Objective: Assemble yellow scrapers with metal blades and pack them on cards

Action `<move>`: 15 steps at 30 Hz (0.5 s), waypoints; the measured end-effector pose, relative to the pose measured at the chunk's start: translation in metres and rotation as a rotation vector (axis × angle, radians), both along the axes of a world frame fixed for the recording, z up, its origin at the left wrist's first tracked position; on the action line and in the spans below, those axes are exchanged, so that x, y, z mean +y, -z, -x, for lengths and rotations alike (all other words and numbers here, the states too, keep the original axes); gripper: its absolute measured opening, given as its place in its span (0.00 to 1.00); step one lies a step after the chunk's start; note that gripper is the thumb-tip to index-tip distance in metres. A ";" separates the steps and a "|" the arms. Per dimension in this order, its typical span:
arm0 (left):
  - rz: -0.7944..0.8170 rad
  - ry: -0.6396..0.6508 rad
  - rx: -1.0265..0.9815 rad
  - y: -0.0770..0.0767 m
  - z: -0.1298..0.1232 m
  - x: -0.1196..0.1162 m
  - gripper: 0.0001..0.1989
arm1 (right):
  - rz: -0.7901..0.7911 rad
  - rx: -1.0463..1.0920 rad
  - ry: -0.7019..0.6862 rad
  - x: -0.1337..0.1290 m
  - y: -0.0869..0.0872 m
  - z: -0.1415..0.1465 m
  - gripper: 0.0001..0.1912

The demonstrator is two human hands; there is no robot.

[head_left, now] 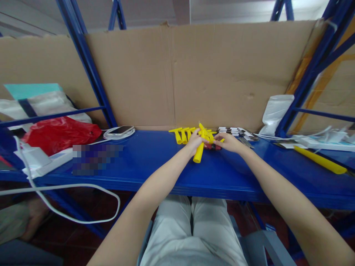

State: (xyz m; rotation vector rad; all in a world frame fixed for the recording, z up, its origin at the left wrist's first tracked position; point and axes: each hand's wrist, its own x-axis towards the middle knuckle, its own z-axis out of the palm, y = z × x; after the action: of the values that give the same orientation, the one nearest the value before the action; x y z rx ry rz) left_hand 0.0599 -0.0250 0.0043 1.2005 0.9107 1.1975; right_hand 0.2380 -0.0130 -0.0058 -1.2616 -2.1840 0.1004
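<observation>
Both arms reach forward over the blue table (155,157), angled inward from the lower corners so that the hands nearly meet towards its back edge, beyond the trousers (177,225) of the seated person. The left forearm slants up to the right, and the left hand (195,140) is curled around a yellow tool (198,152), its thick handle pointing down and towards the person, its thin tip tilted up and away. The right forearm slants up to the left; the wrist bends inward and the fingers of the right hand (230,143) reach to a small yellow end beside the tool, though whether they pinch it or only touch it I cannot tell. A dark red object (213,146) lies between the hands, partly hidden. Just beyond the left hand, more yellow tools (178,136) lie in a row before the cardboard (133,81).
</observation>
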 end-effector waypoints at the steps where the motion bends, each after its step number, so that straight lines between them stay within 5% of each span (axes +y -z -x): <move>1: 0.014 -0.037 0.010 0.000 0.001 0.002 0.44 | 0.050 -0.043 -0.020 -0.003 0.000 0.002 0.08; 7: 0.035 -0.119 0.023 0.002 0.000 0.004 0.45 | 0.241 -0.162 0.009 -0.013 -0.002 0.007 0.13; 15: 0.035 -0.118 0.001 0.003 0.001 0.005 0.44 | 0.413 0.100 -0.132 -0.015 -0.002 0.003 0.14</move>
State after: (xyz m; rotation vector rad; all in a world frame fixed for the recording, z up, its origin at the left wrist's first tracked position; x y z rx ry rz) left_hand 0.0587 -0.0204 0.0016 1.1325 1.0108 1.2699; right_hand 0.2350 -0.0277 -0.0036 -1.2908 -2.2262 0.6827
